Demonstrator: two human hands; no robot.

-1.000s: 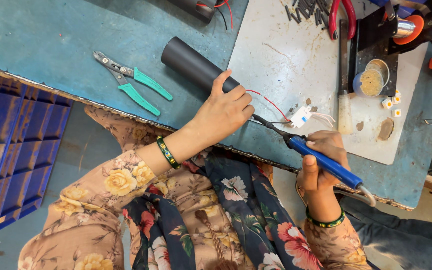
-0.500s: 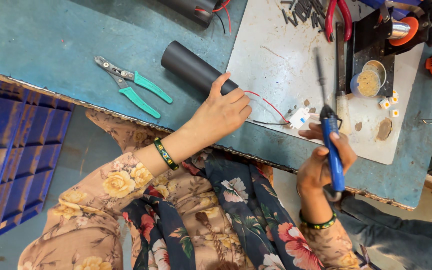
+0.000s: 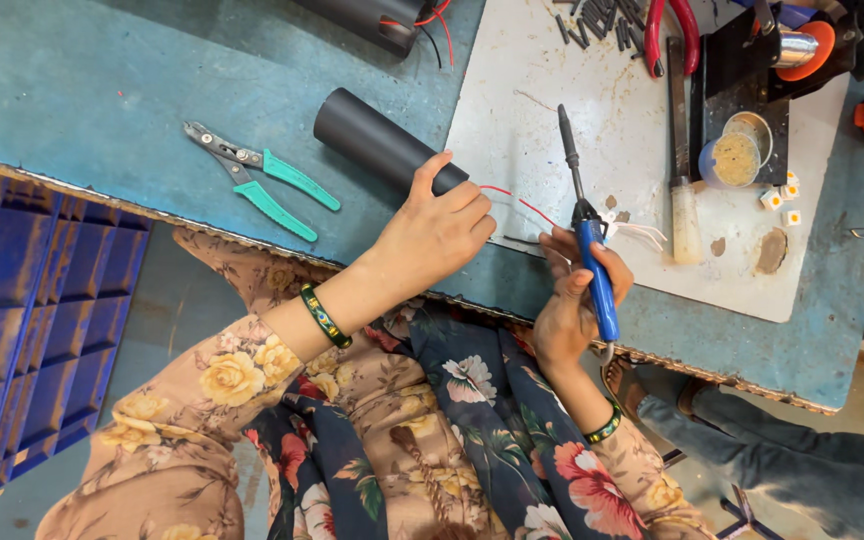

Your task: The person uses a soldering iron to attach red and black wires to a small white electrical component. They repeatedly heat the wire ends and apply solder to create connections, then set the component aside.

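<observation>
The left hand [image 3: 437, 235] rests its grip closed over the near end of the black tube [image 3: 377, 150], which lies on the bench [image 3: 102, 90] pointing toward 10 o'clock. The right hand [image 3: 567, 300] has a full fist around the blue-handled soldering iron [image 3: 587, 235] — tip toward 12 o'clock, red wire [image 3: 532, 205] just beside it.

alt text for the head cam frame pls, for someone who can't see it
Seen from above, a person's right hand holds a blue-handled soldering iron tip-up over a white work board, while the left hand grips the end of a black tube trailing thin red wires. Green-handled wire strippers lie on the blue bench to the left.
</observation>
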